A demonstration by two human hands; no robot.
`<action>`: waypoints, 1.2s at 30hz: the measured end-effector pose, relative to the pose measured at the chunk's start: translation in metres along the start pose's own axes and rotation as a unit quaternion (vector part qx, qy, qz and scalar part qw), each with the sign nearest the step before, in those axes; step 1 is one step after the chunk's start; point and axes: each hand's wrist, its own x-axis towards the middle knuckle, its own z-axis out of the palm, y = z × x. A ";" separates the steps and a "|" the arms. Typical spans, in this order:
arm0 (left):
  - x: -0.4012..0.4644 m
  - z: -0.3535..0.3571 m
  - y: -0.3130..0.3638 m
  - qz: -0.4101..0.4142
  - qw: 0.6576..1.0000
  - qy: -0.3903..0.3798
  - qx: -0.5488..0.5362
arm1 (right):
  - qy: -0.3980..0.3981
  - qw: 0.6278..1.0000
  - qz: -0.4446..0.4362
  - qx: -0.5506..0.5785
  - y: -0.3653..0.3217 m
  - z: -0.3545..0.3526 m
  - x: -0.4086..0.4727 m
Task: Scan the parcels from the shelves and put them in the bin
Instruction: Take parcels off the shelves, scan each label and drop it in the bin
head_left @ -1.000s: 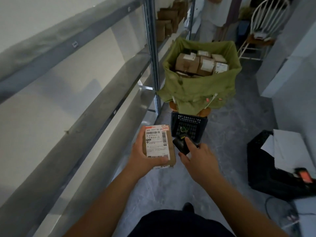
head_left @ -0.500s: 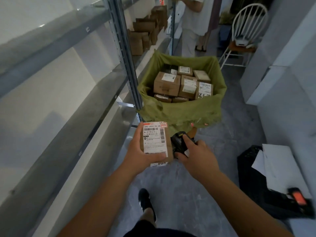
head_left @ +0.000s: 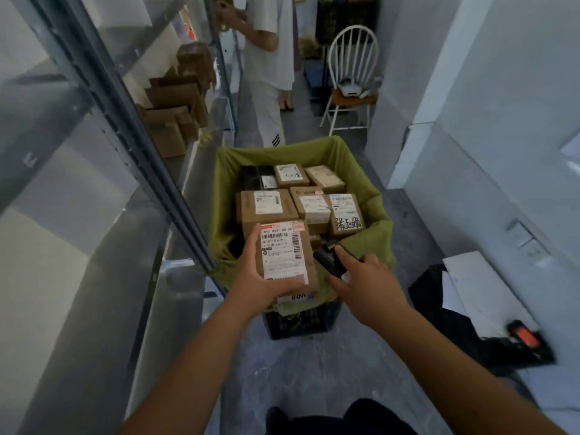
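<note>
Parcel point(head_left: 287, 257), a brown cardboard box with white label up, is gripped by the left hand point(head_left: 255, 277) over the green-lined bin point(head_left: 375, 199); right hand point(head_left: 365, 285) clutches a dark scanner point(head_left: 329, 260), mostly hidden.

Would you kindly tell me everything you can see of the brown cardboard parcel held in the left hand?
The brown cardboard parcel is a small closed box, its top nearly covered by a white shipping label with barcodes, printed digits and a red strip along the upper edge. The left hand grips it, thumb across the label's lower edge, fingers along its left side. It is held label up above the near rim of the green-lined bin, beside the black handheld scanner in the right hand.
</note>
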 end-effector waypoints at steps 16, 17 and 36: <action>0.204 0.042 0.037 -0.045 0.999 -0.017 -0.003 | 0.029 0.993 0.038 0.105 0.038 -0.047 0.190; 0.219 0.047 0.041 -0.048 0.999 -0.018 -0.008 | 0.025 0.994 0.036 0.101 0.045 -0.052 0.206; 0.455 0.124 0.045 -0.204 0.977 0.027 0.062 | -0.075 0.994 0.039 0.064 0.125 -0.074 0.390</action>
